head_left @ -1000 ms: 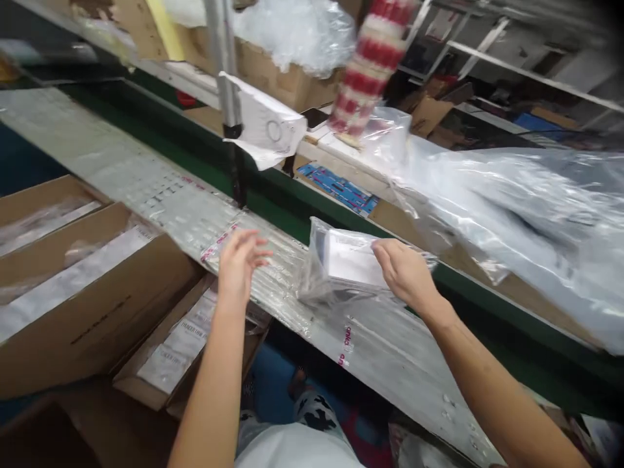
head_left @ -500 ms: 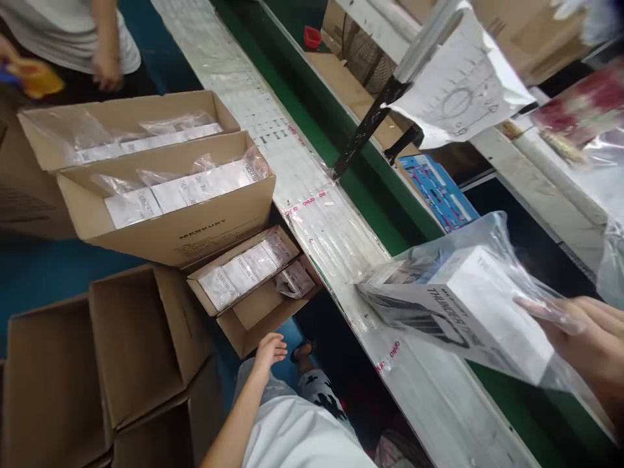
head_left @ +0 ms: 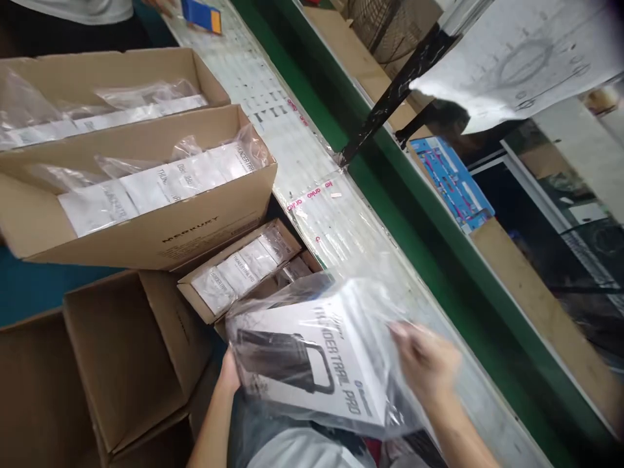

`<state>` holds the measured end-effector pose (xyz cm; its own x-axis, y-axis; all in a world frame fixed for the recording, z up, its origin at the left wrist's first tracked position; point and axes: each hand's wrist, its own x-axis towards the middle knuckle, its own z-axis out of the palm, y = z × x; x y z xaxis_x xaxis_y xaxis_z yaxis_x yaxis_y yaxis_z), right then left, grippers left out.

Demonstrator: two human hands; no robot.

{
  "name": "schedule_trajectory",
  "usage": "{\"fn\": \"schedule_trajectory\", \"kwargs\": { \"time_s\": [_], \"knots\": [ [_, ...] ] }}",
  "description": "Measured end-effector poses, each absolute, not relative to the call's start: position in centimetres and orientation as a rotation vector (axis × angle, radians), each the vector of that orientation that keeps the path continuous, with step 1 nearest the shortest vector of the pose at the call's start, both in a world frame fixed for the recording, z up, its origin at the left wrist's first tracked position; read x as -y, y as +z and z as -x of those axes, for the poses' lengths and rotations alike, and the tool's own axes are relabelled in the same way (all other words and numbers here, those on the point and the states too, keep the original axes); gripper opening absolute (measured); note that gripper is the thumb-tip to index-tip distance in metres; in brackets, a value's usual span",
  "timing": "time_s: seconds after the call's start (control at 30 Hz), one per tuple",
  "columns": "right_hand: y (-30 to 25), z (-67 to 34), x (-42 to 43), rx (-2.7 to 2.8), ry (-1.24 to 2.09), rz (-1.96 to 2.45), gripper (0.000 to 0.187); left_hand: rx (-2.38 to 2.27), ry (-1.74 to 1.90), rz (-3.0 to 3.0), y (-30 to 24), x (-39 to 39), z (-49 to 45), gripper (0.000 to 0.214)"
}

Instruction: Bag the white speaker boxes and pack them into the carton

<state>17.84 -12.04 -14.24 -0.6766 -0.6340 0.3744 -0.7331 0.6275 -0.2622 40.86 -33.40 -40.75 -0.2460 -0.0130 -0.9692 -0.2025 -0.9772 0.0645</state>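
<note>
A white box printed "Thunder Trail Pro" (head_left: 292,351), with a dark handled mug pictured on it, sits inside a clear plastic bag (head_left: 385,286) in front of my body. My right hand (head_left: 429,364) is closed in a fist on the bag at the box's right end. At the box's left end my left hand (head_left: 230,372) supports it; the fingers go out of sight behind the box. Just beyond the bag, a narrow carton (head_left: 207,313) holds several similar bagged boxes. Part of the carton beside it is hidden by the bag.
Two larger cartons (head_left: 219,224) of bagged boxes stand at left, with open brown cartons (head_left: 121,357) below them. A metal ledge (head_left: 326,221) runs along a green conveyor belt (head_left: 390,221). A black post (head_left: 385,110) carries a paper sheet. Another person stands top left, near a blue box (head_left: 201,14).
The bagged box has come from above the ledge at right to in front of my body, its printed face now towards me. My left hand has moved onto it.
</note>
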Motion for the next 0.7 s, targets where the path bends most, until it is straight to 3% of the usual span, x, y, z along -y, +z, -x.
{"fn": "schedule_trajectory", "kwargs": {
  "time_s": [0.13, 0.3, 0.5, 0.7],
  "knots": [
    [-25.7, -15.7, 20.8, 2.890, 0.725, -1.059, 0.052, -0.191, 2.350, 1.993, -46.3, 32.4, -43.0, 0.030],
    [-36.3, -11.2, 24.0, 3.256, 0.725, -0.928, 0.048, -0.081, 2.448, 2.045, -53.8, 32.0, -40.0, 0.049],
    [-39.6, -10.6, 22.4, 3.240, 0.852, -0.790, 0.045, -0.251, 2.448, 2.166, -58.4, 33.4, -38.1, 0.052],
    [-40.0, -15.3, 18.9, 3.034, 1.050, -0.748, 0.025, -0.705, 1.916, 2.517, -64.7, 32.1, -36.1, 0.057]
  ]
}}
